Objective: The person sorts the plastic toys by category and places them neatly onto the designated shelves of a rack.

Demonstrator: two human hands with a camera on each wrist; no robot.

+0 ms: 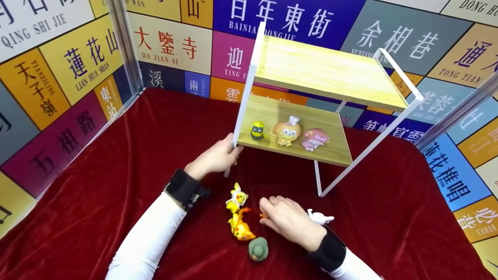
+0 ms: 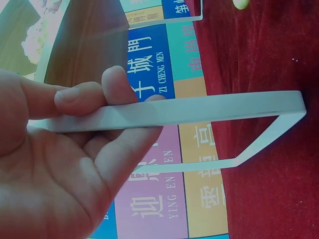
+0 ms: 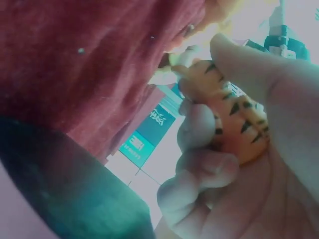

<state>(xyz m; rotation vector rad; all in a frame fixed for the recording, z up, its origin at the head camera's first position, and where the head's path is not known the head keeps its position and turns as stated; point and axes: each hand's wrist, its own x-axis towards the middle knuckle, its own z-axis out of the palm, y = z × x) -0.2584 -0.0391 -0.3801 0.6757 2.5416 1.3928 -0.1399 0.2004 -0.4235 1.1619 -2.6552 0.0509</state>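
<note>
My left hand point(image 1: 215, 156) grips the white front leg point(image 2: 214, 108) of a small two-tier shelf point(image 1: 315, 72), thumb on one side and fingers on the other. In the right wrist view, an orange toy tiger point(image 3: 238, 122) with black stripes sits between the curled fingers and thumb of my right hand point(image 1: 290, 221). That hand is low over the red cloth, hiding most of the tiger in the head view. On the lower board stand a yellow minion figurine point(image 1: 257, 130), a figurine with a white chef hat point(image 1: 287, 132) and a pink-hooded figurine point(image 1: 314, 139).
Left of my right hand lie a yellow chick figurine point(image 1: 237, 198), an orange-yellow figurine point(image 1: 241, 227) and a green duck-like toy point(image 1: 258, 249). A white figurine point(image 1: 320, 217) lies beside my right wrist. Panels with street names point(image 1: 167, 44) stand behind the red cloth point(image 1: 155, 128).
</note>
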